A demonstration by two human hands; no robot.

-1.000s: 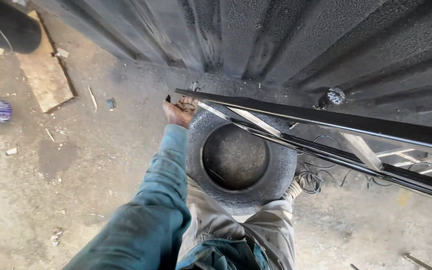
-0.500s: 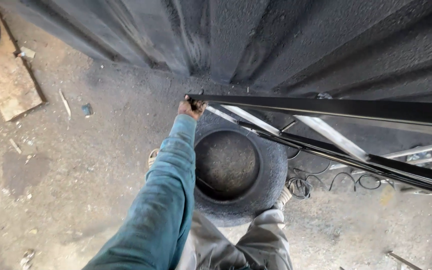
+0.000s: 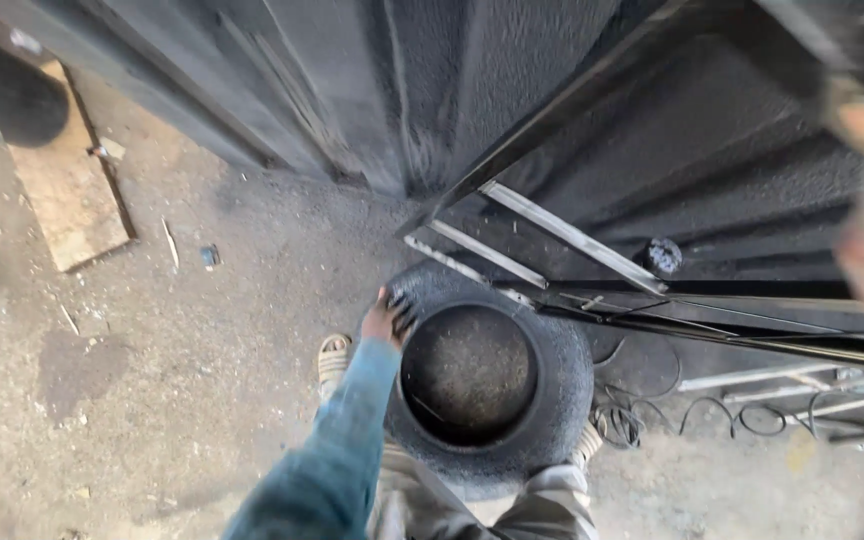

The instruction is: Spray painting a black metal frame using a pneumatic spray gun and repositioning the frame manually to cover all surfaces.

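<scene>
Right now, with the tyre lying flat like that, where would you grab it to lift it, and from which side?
Grip the tyre by its inner rim on the left, where the left hand already rests. It lies flat with the hole facing up, so fingers can probably hook under the bead from above. The black metal frame crosses its far right edge, so come from the open floor side instead.

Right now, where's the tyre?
In the head view the tyre lies flat on the floor, low centre, under the black metal frame; the left hand rests on its upper-left rim.
</scene>
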